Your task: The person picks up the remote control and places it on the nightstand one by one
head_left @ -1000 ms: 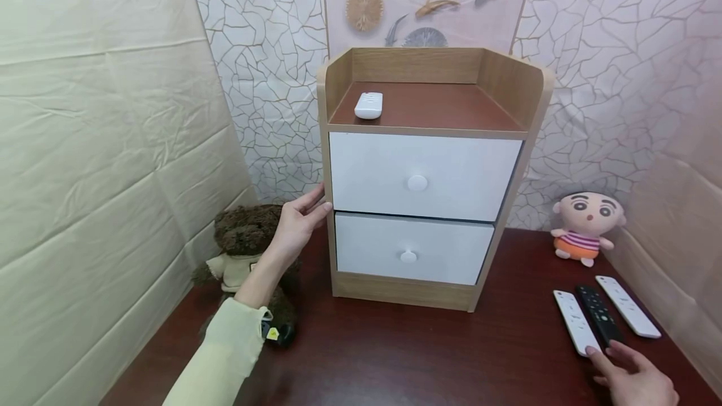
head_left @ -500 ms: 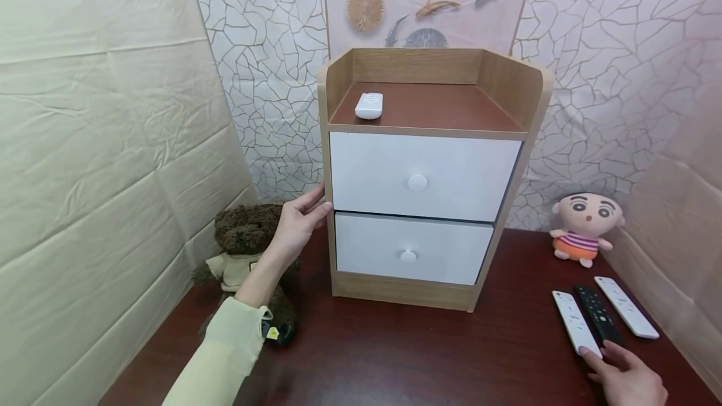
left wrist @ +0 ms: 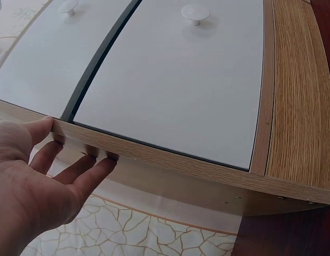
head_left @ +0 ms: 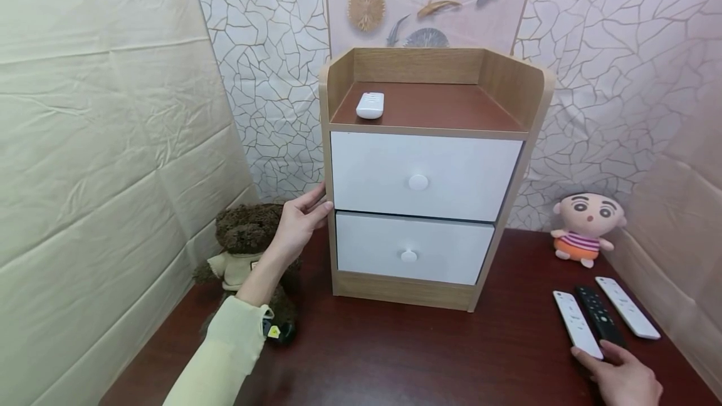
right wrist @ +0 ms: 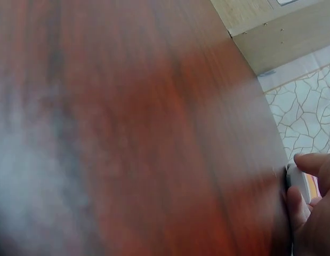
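Observation:
A wooden cabinet (head_left: 403,293) with two white drawers stands in the middle of the head view. My left hand (head_left: 299,224) rests at its left edge. In the left wrist view, the thumb (left wrist: 42,128) touches the front corner while the fingertips lie against the outer side panel. At the lower right my right hand (head_left: 623,378) pinches the near end of a white remote control (head_left: 575,321), thumb on one side and a finger on the other. The right wrist view shows only part of this hand (right wrist: 319,208) at its edge. A black remote (head_left: 599,315) lies alongside.
Another white remote (head_left: 626,307) lies right of the black one. A white remote (head_left: 370,105) sits on the cabinet top. A brown teddy bear (head_left: 248,249) is left, behind my forearm. A plush doll (head_left: 586,227) sits back right on the dark red table (head_left: 395,356).
My right hand has shifted slightly left, its thumb coming round to the left side of the white remote's near end. The left hand and cabinet stay as they were.

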Demonstrator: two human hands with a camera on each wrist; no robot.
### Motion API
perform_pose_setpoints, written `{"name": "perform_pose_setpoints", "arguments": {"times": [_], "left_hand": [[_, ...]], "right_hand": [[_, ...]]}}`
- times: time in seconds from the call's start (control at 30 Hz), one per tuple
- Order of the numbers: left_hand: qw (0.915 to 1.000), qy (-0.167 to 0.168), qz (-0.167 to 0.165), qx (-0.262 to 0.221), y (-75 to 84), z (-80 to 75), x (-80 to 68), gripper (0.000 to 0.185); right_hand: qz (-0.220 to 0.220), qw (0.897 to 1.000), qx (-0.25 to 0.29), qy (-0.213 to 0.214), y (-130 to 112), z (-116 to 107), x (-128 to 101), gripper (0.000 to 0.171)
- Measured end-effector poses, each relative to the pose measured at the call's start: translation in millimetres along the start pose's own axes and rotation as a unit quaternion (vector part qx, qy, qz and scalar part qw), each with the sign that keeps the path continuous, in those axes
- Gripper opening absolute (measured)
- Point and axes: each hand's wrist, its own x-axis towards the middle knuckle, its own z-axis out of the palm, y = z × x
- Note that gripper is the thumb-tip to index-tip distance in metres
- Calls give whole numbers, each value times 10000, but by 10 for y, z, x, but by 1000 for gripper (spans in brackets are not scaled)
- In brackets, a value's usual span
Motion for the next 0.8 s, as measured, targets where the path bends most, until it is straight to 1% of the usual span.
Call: {"name": "perform_pose_setpoints", "arguments": {"times": [0.27, 0.43, 0.63, 0.8], "left_hand": [[10000, -61, 0, -78, 22, 2, -10, 56], [9999, -68, -23, -98, 37, -1, -17, 56], [10000, -68, -44, -41, 32, -6, -9, 56], [9999, -91, 11, -44, 23, -15, -9, 56]], "right_hand": [[-219, 9988, -444, 24, 52, 25, 48, 80], [-203, 9978, -625, 0, 28, 36, 39, 83], [-220, 9976, -660, 54, 4, 44, 35, 80], [-70, 9985, -508, 180, -1, 54, 50, 73]]}}
